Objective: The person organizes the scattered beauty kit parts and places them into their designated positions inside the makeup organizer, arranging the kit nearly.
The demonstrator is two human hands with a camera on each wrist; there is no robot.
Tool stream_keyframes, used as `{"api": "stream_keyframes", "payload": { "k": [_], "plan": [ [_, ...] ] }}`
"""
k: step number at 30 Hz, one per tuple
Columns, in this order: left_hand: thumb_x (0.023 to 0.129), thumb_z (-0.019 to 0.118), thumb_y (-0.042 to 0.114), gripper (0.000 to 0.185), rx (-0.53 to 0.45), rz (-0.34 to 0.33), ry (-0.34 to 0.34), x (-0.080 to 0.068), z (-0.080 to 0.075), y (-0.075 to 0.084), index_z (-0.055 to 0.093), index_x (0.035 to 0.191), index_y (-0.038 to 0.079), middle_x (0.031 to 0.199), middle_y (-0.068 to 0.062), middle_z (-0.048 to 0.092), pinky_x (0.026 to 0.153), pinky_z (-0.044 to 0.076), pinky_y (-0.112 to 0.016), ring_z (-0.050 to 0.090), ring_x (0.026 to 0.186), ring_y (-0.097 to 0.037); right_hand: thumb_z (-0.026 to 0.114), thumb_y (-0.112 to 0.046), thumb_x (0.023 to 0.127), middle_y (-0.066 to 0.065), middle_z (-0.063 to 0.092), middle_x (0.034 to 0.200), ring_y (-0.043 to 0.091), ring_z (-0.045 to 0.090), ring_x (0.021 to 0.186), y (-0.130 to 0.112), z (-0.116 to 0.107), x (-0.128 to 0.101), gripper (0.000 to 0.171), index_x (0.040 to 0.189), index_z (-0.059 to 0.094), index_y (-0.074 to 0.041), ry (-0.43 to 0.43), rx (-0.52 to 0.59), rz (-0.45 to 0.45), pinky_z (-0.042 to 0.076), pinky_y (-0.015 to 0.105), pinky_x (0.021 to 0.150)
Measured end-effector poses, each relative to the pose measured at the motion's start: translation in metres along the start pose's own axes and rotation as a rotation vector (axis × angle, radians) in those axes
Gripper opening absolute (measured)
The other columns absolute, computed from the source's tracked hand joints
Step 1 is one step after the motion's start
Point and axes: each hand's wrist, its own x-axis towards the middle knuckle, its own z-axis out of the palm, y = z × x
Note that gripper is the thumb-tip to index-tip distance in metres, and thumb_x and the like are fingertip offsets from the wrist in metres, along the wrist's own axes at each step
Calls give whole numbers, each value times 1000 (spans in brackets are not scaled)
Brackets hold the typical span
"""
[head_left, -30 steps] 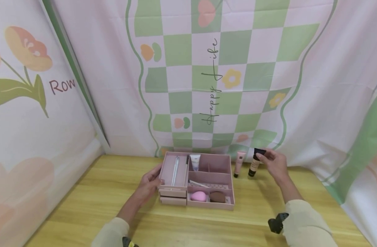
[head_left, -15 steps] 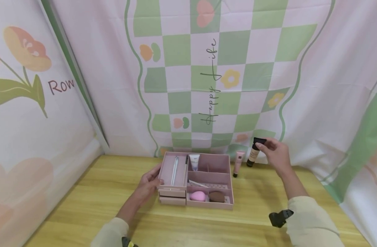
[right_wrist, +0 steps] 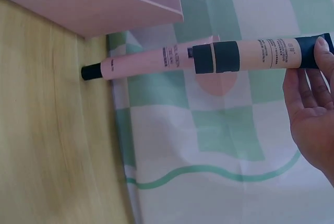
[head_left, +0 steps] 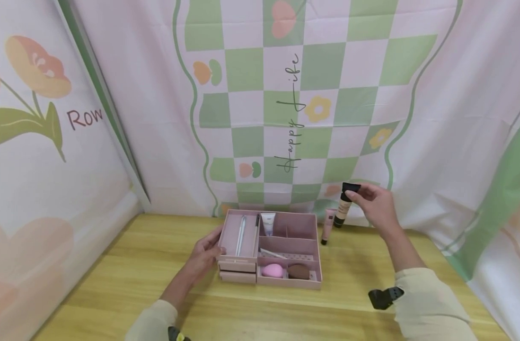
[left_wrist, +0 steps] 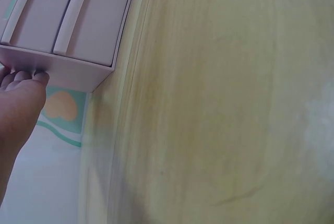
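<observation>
My right hand (head_left: 375,206) pinches a squeeze tube of beige cosmetic (head_left: 343,207) by its black flat end, cap pointing down, raised over the back of the table. Right beside it stands a slimmer pink tube (head_left: 328,227), upright on its black cap. In the right wrist view the beige tube (right_wrist: 266,54) overlaps the pink tube (right_wrist: 141,62). My left hand (head_left: 206,253) holds the left side of a pink desk organizer (head_left: 290,284), thumb at its upper edge. Fingers (left_wrist: 23,78) lie against the organizer's side wall (left_wrist: 68,72) in the left wrist view.
Inside the organizer are a white tube (head_left: 268,223), a pink makeup sponge (head_left: 273,271), a brown sponge (head_left: 299,272) and slim pen-like sticks (head_left: 241,236). Two drawers (head_left: 238,271) face the front. A patterned curtain (head_left: 311,156) hangs behind the wooden table (head_left: 285,312).
My right hand has lifted the beige tube off the table and carried it left, close to the pink tube. My left hand has stayed at the organizer.
</observation>
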Motion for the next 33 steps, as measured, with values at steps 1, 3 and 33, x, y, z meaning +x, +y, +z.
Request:
{"api": "stream_keyframes", "payload": {
  "k": [1,3,33],
  "plan": [
    [85,52,-3,78,1,-3,4,0,0,0,16,154,0,165,-19,9,118,31,-31,13,152,-37,69,-21,89,-32,60,81,-10,58,75,-1,2,0,36,111,64,7,-6,10,-11,51,5,66],
    [85,52,-4,78,5,1,4,0,0,1,16,154,0,165,-20,9,119,29,-33,13,152,-38,69,-19,89,-30,62,80,-9,59,73,-5,6,1,35,111,65,8,-17,23,-35,51,6,65],
    [87,52,-3,76,9,-14,13,2,-2,-1,19,155,4,166,-14,12,117,31,-26,14,153,-30,68,-16,90,23,71,108,-7,64,81,-15,92,-8,31,116,67,2,-228,104,50,58,17,75]
  ]
}}
